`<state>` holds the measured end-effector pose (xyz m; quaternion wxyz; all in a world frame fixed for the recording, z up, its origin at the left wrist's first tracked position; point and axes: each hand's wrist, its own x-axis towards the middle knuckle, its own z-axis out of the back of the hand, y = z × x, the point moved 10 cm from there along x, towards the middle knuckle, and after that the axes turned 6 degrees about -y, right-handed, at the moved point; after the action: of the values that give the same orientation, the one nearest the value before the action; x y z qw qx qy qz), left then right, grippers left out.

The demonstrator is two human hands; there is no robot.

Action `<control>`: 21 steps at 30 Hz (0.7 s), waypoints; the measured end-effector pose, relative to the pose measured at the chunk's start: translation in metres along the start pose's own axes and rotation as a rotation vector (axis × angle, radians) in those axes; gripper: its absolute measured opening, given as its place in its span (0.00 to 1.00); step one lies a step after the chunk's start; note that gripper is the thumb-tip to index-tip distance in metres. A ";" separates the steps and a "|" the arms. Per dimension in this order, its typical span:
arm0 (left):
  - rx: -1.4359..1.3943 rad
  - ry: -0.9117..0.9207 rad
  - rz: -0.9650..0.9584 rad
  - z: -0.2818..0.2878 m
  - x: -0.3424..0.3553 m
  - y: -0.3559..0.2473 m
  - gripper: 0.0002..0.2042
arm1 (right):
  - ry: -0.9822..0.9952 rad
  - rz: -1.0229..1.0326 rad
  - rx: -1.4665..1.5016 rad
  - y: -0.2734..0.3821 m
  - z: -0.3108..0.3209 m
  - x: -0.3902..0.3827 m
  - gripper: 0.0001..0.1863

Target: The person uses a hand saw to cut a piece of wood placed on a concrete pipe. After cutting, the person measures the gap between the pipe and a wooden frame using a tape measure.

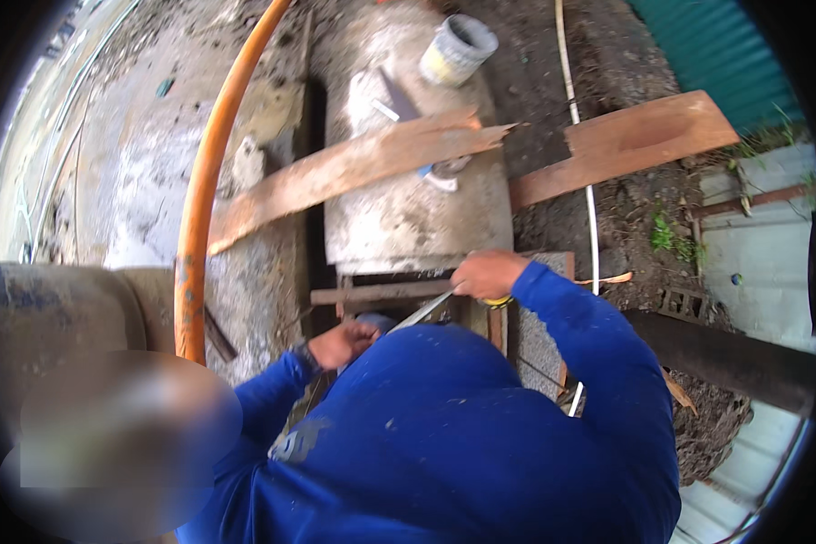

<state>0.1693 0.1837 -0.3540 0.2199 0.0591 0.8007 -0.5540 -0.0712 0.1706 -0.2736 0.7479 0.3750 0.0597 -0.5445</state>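
Observation:
A tape measure is drawn out in front of my body, its pale blade slanting from lower left to upper right. My right hand is closed round its upper end, and a yellow bit of the case shows under the fingers. At the lower end, my left hand has its fingers curled at the blade's tip, partly hidden by my blue shirt. Just beyond the hands lies a narrow wooden strip, crossing a frame below the end of a concrete slab.
A long broken plank rests across the slab, with another board at right. A stained bucket stands on the slab's far part. An orange pipe rises at left; a thin white pipe runs at right. A blurred patch covers the lower left.

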 end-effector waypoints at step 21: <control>0.085 -0.314 0.272 -0.014 0.039 0.093 0.13 | 0.040 -0.213 0.678 -0.116 -0.073 -0.084 0.17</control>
<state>0.1621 0.2258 -0.4466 0.4120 0.0889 0.7174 -0.5548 -0.1812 0.2660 -0.3411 0.5187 0.6042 -0.0711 -0.6006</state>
